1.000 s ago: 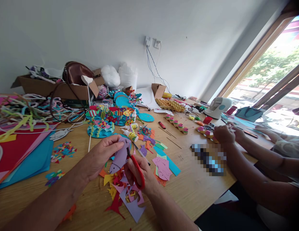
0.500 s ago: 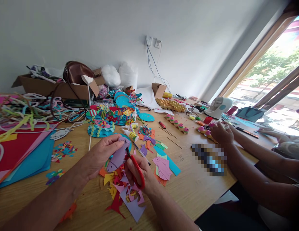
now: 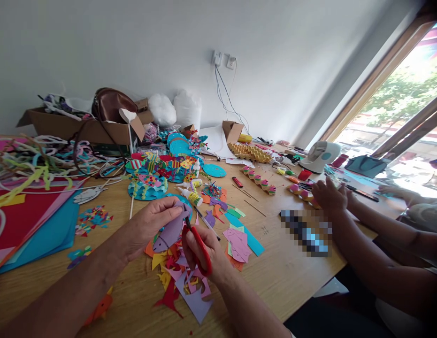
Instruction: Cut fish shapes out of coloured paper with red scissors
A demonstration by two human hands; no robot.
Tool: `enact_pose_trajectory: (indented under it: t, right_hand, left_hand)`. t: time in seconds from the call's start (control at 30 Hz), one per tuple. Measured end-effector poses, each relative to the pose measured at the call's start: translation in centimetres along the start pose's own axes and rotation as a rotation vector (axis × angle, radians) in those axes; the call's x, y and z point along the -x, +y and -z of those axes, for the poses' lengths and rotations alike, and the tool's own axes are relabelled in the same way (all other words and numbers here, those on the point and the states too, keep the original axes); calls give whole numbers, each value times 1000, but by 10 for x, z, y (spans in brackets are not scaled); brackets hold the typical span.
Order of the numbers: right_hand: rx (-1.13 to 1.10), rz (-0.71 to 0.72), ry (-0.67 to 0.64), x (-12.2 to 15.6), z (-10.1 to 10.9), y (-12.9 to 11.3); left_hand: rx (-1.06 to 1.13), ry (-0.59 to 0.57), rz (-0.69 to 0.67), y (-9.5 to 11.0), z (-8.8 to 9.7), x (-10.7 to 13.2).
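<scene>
Between thumb and fingers my left hand (image 3: 158, 219) pinches a purple paper fish (image 3: 168, 236) with a drawn eye and gill line. Red-handled scissors (image 3: 201, 249) are gripped in my right hand (image 3: 204, 260), their dark blades at the fish's tail end. Below both hands lies a pile of paper scraps (image 3: 196, 300) in purple, red, yellow and pink. Just right of the scissors, pink paper fish (image 3: 238, 245) rest on the table. Behind my hands are a glue bottle (image 3: 192, 197) and a pen (image 3: 208, 224).
Colored paper sheets (image 3: 38, 234) and pipe cleaners (image 3: 38, 164) cover the left side. Blue paper decorations (image 3: 148, 188) with fish stand in the middle. At right, a co-worker's hands (image 3: 331, 195) work near an egg-carton strip (image 3: 302, 193). A cardboard box (image 3: 73, 129) sits against the wall.
The purple fish has tilted slightly, its head end shifting a little left. My hands stay nearly in place. The co-worker's hands have moved slightly right and changed pose.
</scene>
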State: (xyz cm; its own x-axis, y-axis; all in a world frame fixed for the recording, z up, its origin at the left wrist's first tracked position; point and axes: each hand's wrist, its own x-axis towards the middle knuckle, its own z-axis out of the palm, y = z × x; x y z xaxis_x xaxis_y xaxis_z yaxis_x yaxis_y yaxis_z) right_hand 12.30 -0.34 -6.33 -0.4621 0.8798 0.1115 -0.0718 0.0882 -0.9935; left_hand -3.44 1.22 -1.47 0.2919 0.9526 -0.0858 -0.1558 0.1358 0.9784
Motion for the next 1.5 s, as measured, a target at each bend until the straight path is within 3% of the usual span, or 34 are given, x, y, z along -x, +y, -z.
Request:
enact_pose_trajectory:
  t: [0.3,0.8,1.3,1.5]
  right_hand:
    - [-3,-37,-23,1,0,-3]
    - [4,-57,-79,3,0,-6]
    - [331,-19,-111,3,6,-10]
    - [135,-45,-91,3,4,-7]
  left_hand:
    - [0,-56,24,7,6,1]
    - [-45,-30,146,10,21,0]
    - [-283,-154,152,20,34,3]
    - [-142,-144,91,18,37,1]
